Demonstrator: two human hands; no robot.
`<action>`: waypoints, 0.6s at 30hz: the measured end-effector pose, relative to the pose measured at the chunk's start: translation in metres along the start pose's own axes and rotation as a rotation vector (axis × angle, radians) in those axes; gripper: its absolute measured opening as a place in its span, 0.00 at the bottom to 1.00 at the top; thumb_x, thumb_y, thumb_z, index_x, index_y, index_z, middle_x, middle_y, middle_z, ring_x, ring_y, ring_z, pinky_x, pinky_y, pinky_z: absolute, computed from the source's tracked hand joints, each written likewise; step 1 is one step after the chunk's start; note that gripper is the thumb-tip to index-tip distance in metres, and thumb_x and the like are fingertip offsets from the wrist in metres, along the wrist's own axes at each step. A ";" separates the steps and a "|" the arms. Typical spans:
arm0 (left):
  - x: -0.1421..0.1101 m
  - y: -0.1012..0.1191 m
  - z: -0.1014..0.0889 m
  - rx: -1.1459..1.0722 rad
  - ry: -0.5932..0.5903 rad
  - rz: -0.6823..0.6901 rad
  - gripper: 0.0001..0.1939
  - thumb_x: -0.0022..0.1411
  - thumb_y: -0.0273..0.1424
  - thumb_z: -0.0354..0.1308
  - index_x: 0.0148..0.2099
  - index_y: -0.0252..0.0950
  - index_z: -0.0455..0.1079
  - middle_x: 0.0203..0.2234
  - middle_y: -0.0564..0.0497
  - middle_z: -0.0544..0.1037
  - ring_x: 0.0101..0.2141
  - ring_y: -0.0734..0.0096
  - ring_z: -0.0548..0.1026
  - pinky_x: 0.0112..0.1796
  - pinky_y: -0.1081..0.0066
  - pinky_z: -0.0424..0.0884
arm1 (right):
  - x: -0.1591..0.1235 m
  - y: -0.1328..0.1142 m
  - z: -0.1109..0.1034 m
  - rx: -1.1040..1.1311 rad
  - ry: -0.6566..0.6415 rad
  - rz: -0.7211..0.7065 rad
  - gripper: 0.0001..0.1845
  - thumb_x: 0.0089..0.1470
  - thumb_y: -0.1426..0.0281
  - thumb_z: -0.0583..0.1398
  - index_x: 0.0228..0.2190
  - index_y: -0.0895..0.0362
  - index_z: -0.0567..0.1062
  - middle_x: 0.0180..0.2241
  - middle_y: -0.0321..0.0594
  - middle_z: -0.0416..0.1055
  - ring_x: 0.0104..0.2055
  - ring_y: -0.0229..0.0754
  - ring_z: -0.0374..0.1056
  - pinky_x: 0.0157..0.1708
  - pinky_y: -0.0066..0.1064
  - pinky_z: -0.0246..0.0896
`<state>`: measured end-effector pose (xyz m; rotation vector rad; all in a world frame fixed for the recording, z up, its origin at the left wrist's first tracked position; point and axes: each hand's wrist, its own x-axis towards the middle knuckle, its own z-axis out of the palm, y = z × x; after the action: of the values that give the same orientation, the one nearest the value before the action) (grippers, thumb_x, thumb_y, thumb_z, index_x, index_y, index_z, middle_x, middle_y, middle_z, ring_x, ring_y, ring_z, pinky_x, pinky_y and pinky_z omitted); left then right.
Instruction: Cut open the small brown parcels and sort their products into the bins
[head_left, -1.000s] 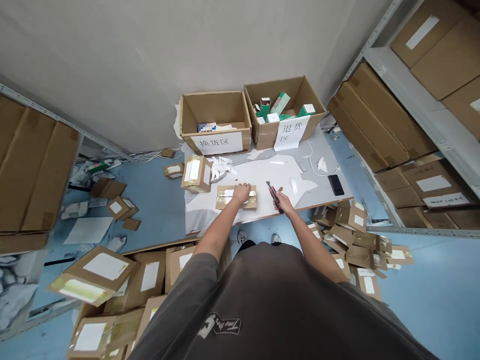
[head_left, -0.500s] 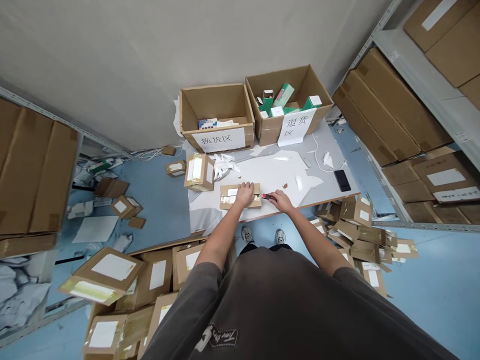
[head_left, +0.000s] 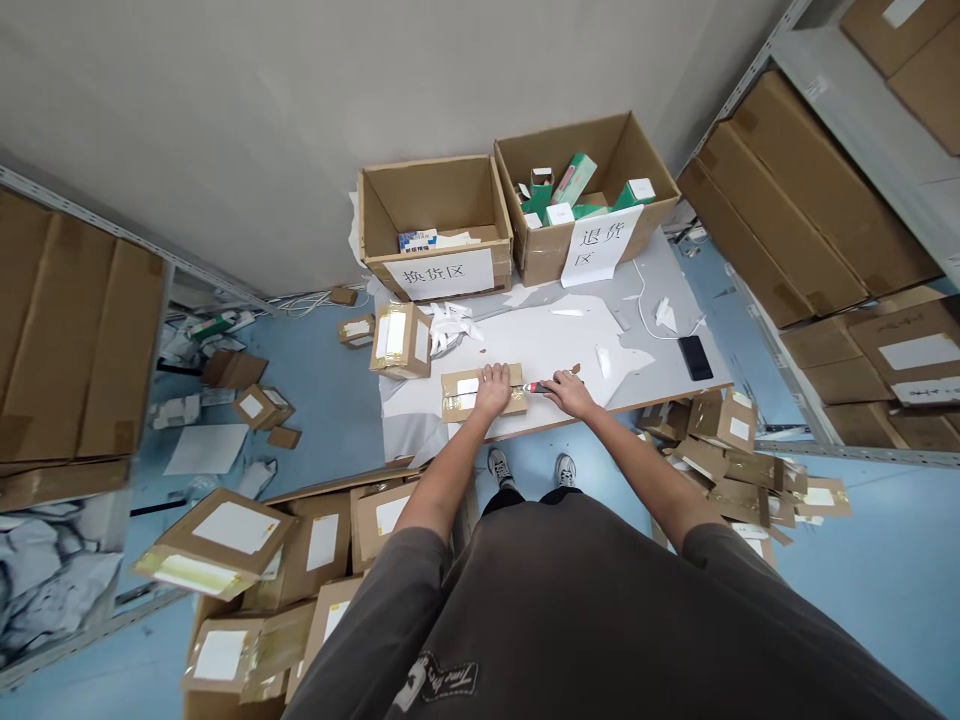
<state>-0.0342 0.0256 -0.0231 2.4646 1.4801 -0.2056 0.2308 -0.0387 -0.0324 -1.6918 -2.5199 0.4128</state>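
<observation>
A small cardboard box [head_left: 459,406] with a white label and clear tape lies flat near the table's front edge. Over its right part rests my left hand [head_left: 494,388], fingers curled across the top and holding it down. A red and black utility knife [head_left: 537,387] is gripped in my right hand [head_left: 567,392], just right of the box. The knife's tip points left at the taped right end; whether the blade touches the tape is too small to tell.
Behind stand two large cartons: one with a few packs [head_left: 427,285], one with green boxes [head_left: 555,262]. A taped parcel [head_left: 402,342] and paper scraps [head_left: 452,326] lie left, a phone [head_left: 694,358] right. Parcels [head_left: 225,540] crowd the lower left; cartons [head_left: 731,480] pile up on the right floor.
My right hand and the knife have shifted slightly right relative to the box. My left hand stays on the box. The whole view has moved a little.
</observation>
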 end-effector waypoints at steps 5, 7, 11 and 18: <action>-0.001 0.001 0.004 -0.006 -0.005 -0.009 0.35 0.76 0.33 0.43 0.79 0.22 0.53 0.73 0.24 0.60 0.73 0.32 0.57 0.71 0.35 0.47 | 0.000 0.002 0.000 0.049 -0.011 0.014 0.21 0.75 0.58 0.56 0.60 0.52 0.78 0.46 0.50 0.70 0.47 0.54 0.63 0.43 0.38 0.55; -0.002 0.002 0.005 -0.012 -0.002 -0.005 0.35 0.75 0.33 0.44 0.79 0.22 0.53 0.74 0.24 0.60 0.74 0.33 0.56 0.71 0.35 0.47 | 0.000 0.001 0.000 0.081 -0.024 0.019 0.21 0.74 0.58 0.56 0.61 0.51 0.78 0.47 0.50 0.70 0.48 0.54 0.63 0.44 0.39 0.56; -0.004 0.002 0.007 -0.026 -0.004 -0.021 0.36 0.74 0.32 0.46 0.79 0.23 0.51 0.74 0.25 0.59 0.75 0.34 0.54 0.72 0.35 0.46 | 0.002 -0.001 -0.002 0.124 -0.054 0.043 0.22 0.74 0.57 0.56 0.61 0.51 0.78 0.48 0.51 0.70 0.50 0.55 0.63 0.46 0.40 0.57; -0.003 0.001 0.012 -0.035 0.000 -0.038 0.38 0.74 0.34 0.47 0.80 0.26 0.48 0.75 0.25 0.58 0.75 0.33 0.54 0.71 0.32 0.45 | 0.004 0.001 -0.007 0.145 -0.078 0.042 0.23 0.75 0.57 0.55 0.62 0.51 0.78 0.47 0.52 0.70 0.49 0.56 0.63 0.46 0.40 0.57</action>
<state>-0.0344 0.0187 -0.0334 2.4106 1.5178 -0.1854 0.2314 -0.0334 -0.0264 -1.7086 -2.4428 0.6594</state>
